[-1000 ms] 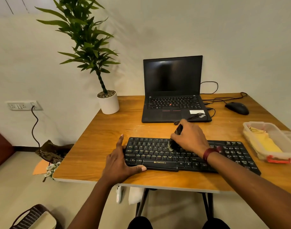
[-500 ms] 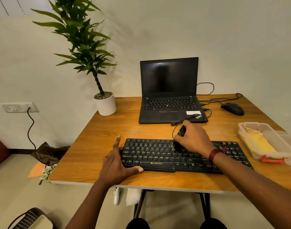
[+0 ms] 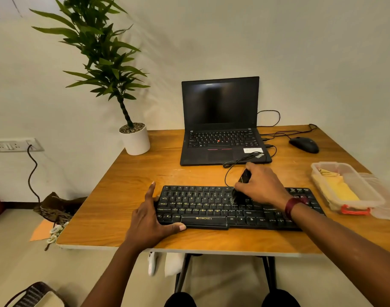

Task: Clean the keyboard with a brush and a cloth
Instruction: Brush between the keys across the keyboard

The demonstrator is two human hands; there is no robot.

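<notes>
On the bench point(image 3: 145, 173), the left hand point(image 3: 149, 220), fingers point(image 3: 151, 192) spread, steadies the keyboard point(image 3: 200, 204) so the right hand point(image 3: 262, 187), fingers clamped round the brush point(image 3: 236, 196), can sweep its keys.

Black keyboard point(image 3: 203, 207), dark brush point(image 3: 235, 196) atop (bristles down)

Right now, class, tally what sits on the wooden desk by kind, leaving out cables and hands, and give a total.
Computer devices: 3 (laptop, keyboard, mouse)
Cleaning tools: 2 (brush, yellow cloth)
Containers: 1 (clear plastic container)
Plants: 1 (potted plant)
Total: 7
</notes>
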